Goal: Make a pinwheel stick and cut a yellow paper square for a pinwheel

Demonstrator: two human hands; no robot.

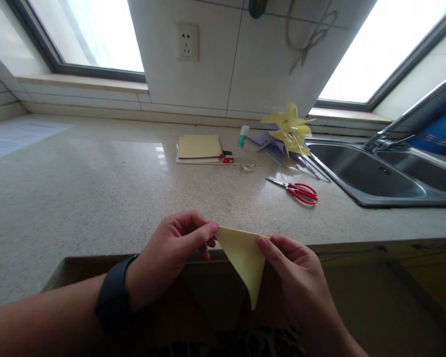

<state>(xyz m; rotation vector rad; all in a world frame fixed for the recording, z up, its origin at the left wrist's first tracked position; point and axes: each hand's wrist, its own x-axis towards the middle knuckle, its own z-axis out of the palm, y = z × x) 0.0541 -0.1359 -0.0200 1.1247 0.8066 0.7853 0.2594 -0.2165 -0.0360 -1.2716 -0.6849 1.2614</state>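
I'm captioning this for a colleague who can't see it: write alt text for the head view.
A person's left hand and right hand pinch a triangular yellow paper near the ends of its top edge, at the front of a speckled counter. Farther back are red-handled scissors, stacked paper and a yellow pinwheel, with a sink at right.

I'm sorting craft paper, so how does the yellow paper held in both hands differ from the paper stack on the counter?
The held paper looks triangular; the paper stack is rectangular. The held paper hangs pinched between the left hand and right hand, while the paper stack lies flat on the counter. Both show pale yellow.
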